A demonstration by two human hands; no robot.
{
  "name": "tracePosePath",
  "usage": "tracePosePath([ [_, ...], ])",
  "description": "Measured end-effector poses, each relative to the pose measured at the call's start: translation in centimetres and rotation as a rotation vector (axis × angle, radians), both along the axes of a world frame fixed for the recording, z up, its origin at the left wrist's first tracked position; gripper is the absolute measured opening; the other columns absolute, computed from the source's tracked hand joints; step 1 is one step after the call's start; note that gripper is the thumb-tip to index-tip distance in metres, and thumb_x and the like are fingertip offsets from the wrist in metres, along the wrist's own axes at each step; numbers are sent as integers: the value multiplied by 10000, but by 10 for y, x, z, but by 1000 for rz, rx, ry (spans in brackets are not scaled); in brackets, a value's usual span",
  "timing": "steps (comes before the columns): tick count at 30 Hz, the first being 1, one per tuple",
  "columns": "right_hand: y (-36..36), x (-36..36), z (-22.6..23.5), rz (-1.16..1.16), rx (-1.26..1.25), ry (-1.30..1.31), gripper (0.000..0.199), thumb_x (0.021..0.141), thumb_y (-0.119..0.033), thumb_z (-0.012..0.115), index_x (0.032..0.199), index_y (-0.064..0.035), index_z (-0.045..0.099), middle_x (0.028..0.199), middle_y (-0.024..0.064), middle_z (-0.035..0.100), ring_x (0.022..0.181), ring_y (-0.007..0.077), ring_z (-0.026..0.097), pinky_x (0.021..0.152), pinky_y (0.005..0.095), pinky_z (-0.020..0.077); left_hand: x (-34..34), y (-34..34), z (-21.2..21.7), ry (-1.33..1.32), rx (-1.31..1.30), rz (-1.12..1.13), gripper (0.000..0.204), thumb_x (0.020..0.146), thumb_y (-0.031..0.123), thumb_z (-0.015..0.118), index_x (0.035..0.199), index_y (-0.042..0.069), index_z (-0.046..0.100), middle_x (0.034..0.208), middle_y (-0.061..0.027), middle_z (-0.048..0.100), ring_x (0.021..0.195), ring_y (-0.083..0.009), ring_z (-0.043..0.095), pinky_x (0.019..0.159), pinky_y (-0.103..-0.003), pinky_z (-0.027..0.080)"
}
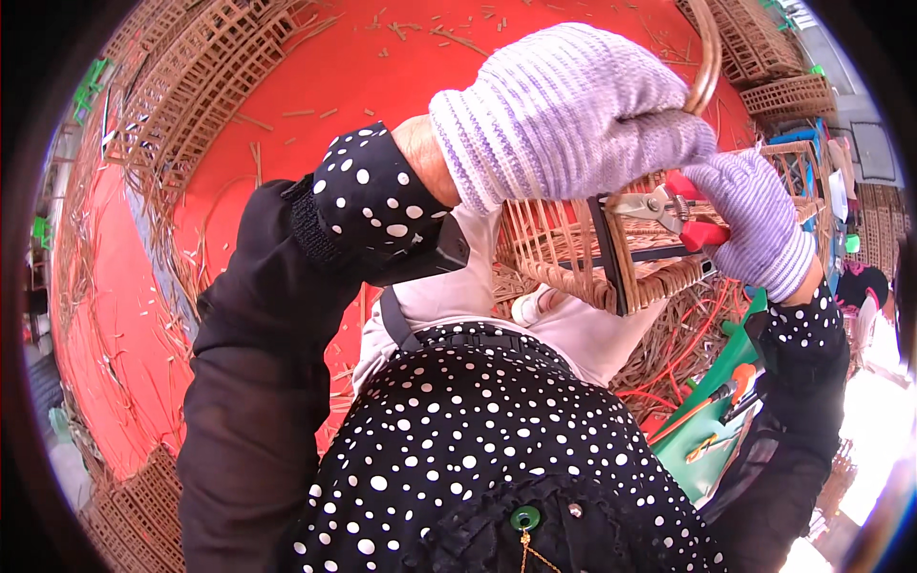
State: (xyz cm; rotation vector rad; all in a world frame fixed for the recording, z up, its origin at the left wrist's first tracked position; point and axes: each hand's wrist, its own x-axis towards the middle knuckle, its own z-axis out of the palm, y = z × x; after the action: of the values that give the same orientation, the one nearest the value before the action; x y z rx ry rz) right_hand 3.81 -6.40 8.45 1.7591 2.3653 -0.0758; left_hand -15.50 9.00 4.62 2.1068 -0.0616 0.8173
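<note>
Both my hands wear knitted gloves striped white and purple. My left hand (578, 115), raised at top centre, is closed, with a brown wicker strand (709, 57) curving up from its fingers. Just right of it and lower, my right hand (759, 224) grips red-handled pruning shears (659, 208), their silver blades pointing left. Under the hands, a half-woven basket (549, 244) of brown strips on a dark frame rests by my legs. The blades are right beside the dark frame's upright; whether they touch it I cannot tell. My left hand hides part of the basket.
Woven brown panels (196, 86) lie at the far left, more baskets (755, 48) at the far right. Strip offcuts litter the red floor (382, 91). Near my right forearm, a green holder (707, 458) carries several hand tools. Red cords (693, 353) lie among scraps.
</note>
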Motion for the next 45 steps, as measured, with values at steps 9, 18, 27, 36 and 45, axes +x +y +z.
tracePosePath([
  [9, -206, 53, -21, -891, 641, -12, 410, 719, -168, 642, 1101, -44, 556, 941, 144, 613, 859, 300, 612, 745, 338, 476, -34, -33, 22, 182, -168, -215, 285, 903, 202, 512, 974, -59, 602, 905, -141, 650, 843, -207, 635, 734, -323, 506],
  [18, -458, -43, -128, -1712, 328, -269, 874, 644, -458, 711, 1299, 9, 369, 1119, 187, 562, 1041, 304, 546, 945, 370, 383, 6, -149, -42, 389, 745, -604, 241, 812, 290, 533, 716, 76, 592, 706, -51, 569, 694, -237, 589, 589, -368, 486],
  [27, -225, -134, -107, -782, 835, 1859, 305, 901, -287, 525, 915, 17, 540, 839, 114, 586, 616, 178, 584, 562, 300, 486, 4, -148, -62, 88, 795, -464, 165, 707, 251, 587, 782, 105, 603, 761, -28, 570, 757, -215, 579, 656, -363, 469],
  [36, -515, -33, -210, -1274, 2255, 1806, 367, 898, -182, 511, 1132, 94, 449, 1063, 207, 532, 1022, 328, 512, 887, 404, 462, 3, -49, -44, -42, 651, 63, 436, 550, 293, 824, 811, 84, 544, 838, -43, 542, 836, -230, 531, 760, -358, 453],
  [45, -553, -59, -226, -1370, 2520, 1957, 464, 903, -159, 450, 1287, 53, 299, 1281, 215, 332, 1189, 331, 361, 990, 442, 341, 27, -19, -51, -3, 525, 133, 370, 593, 92, 773, 689, 89, 415, 637, -11, 382, 555, -168, 374, 569, -303, 359],
])
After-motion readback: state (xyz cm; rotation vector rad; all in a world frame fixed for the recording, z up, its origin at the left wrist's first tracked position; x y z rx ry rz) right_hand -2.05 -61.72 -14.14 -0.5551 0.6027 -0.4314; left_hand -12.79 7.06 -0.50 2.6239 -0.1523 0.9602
